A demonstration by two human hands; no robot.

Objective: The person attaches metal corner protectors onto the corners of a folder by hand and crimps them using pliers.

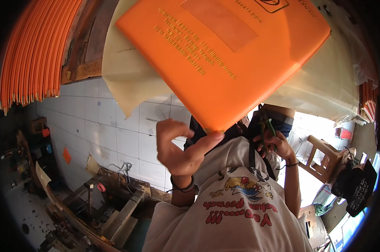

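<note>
the orange cover [223, 75] is at twelve o'clock, above the pale sheet [131, 75], one corner pointing to six o'clock. it seems light, padded, quite stiff, maybe slippery; better to take it by the edges, away from the gold letters [179, 50]. left hand [179, 151] is half open, thumb at this corner; if it pinches, i cannot tell. right hand [280, 147], at four o'clock from the corner, is closed around green snips [269, 126].
</note>
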